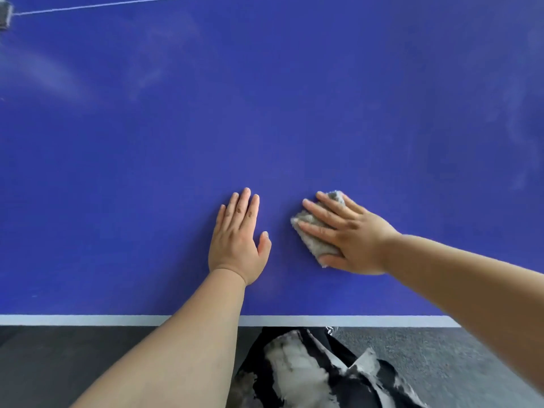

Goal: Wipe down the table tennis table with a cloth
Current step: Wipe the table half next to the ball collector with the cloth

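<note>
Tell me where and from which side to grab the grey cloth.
Pinch the crumpled edge of the cloth that sticks out left of the right hand pressing it down. Come from above and the left: it lies low on the table, and that side is most exposed.

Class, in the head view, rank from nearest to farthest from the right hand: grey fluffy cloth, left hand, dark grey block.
1. Grey fluffy cloth, under the right hand.
2. Left hand, flat alongside.
3. Dark grey block, far top-left edge.
</note>
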A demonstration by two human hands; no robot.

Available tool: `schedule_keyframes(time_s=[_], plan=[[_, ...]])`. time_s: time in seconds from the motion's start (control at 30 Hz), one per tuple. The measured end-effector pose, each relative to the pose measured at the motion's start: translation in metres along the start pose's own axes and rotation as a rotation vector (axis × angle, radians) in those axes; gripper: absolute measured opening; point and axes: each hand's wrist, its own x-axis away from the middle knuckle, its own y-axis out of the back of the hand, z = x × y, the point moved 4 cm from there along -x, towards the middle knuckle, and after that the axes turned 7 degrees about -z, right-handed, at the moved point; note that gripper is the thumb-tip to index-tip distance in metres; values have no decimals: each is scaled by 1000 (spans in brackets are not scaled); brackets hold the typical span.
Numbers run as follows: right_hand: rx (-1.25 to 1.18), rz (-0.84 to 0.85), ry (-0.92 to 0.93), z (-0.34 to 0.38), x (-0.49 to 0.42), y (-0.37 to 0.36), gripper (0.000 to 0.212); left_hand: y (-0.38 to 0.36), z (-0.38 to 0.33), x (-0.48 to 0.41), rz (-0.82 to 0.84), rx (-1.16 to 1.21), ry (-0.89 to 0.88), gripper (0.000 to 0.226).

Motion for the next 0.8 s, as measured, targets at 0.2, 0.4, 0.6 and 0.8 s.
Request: schedule_keyframes(time_s=[0.2,0.4,0.6,0.8], plan=[[-112,-153,-414,8,-29,4,78,-3,2,1,-18,-14,-11,76],[-100,-203,-1,110,60,-36,76,-3,2,0,8,-22,1,77],[-77,-194,-103,31,31,-17,88,-3,2,0,29,-2,2,77],[-137,-245,-592,48,-9,-11,83,-6,4,2,-11,47,-18,77]])
